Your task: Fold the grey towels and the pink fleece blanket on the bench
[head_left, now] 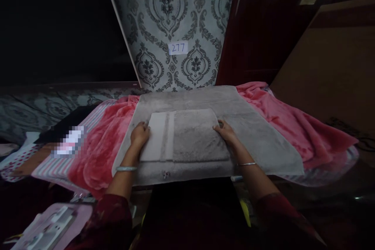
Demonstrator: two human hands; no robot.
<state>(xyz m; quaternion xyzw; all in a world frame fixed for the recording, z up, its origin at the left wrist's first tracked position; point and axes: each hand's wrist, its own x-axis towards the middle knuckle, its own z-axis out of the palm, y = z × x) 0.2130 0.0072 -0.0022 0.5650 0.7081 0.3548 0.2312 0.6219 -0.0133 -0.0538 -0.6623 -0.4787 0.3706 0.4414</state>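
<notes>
A grey towel (195,134) with a pale band along its left part lies folded into a rectangle. Under it spreads a larger grey cloth (258,140), with a small dark mark near its front edge. My left hand (140,134) grips the folded towel's left edge, thumb on top and the other fingers partly hidden. At the opposite edge, my right hand (225,131) pinches the towel between thumb and fingers. Both wrists wear bracelets.
A pink blanket (102,144) with a striped border covers the table beneath the grey cloth. Patterned wallpaper (166,8) with a "277" label (178,48) rises behind. A black screen (58,27) stands left, a large brown board (331,78) right. A pink-and-white object (55,226) sits lower left.
</notes>
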